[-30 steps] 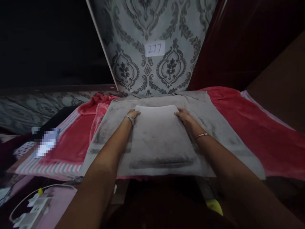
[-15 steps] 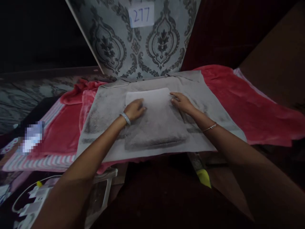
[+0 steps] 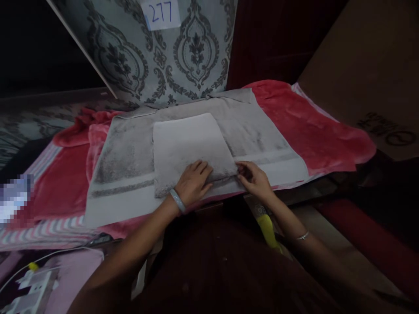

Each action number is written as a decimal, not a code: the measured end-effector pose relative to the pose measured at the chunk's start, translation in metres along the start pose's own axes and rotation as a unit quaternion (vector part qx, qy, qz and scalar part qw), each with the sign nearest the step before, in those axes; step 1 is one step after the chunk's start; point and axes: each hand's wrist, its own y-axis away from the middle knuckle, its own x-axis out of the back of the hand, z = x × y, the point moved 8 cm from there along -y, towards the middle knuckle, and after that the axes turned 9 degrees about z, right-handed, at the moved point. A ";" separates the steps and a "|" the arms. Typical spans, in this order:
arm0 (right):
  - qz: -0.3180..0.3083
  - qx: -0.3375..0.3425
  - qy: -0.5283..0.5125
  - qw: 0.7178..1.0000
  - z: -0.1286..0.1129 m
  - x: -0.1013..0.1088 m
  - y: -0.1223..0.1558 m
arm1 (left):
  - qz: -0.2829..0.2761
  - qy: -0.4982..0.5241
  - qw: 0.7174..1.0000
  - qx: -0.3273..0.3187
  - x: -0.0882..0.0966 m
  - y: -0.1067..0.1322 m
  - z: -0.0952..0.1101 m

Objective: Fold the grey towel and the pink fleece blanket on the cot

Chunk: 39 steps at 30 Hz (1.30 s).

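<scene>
A folded grey towel (image 3: 186, 144), plush with a pale band at its far end, lies on a larger spread grey towel (image 3: 126, 148). My left hand (image 3: 194, 181), with a bracelet on the wrist, rests palm down near the folded towel's front edge, fingers stretched out. At the front right corner of the folded towel is my right hand (image 3: 255, 178), its thumb and fingertips closed on the edge. The parts of the towel under my left palm are hidden.
Red plush blankets (image 3: 304, 124) spread out under the grey towel on both sides. Patterned wallpaper (image 3: 196, 48) with a paper marked 277 (image 3: 161, 15) rises behind. A cardboard box (image 3: 376, 78) stands at right, and a white power strip (image 3: 34, 290) lies at lower left.
Both hands have come from the folded towel's far part down to its front edge. My right hand now pinches the front right corner. The camera view has shifted to the right.
</scene>
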 end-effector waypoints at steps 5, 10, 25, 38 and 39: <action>0.061 0.027 0.035 0.997 -0.012 -0.011 0.000 | 0.024 0.002 0.999 0.021 0.003 -0.002 -0.004; 0.110 0.041 0.053 0.992 -0.031 -0.018 -0.007 | 0.017 -0.009 0.999 0.051 0.004 -0.007 -0.010; 0.117 0.001 0.088 0.989 -0.029 -0.035 -0.007 | 0.031 -0.032 0.994 0.095 -0.001 -0.006 -0.015; 0.022 -0.004 0.235 0.972 -0.046 -0.021 -0.029 | 0.013 -0.029 0.993 0.114 -0.001 -0.005 -0.015; 0.008 -0.003 0.237 0.972 -0.044 -0.021 -0.032 | 0.008 -0.034 0.992 0.118 -0.001 -0.005 -0.015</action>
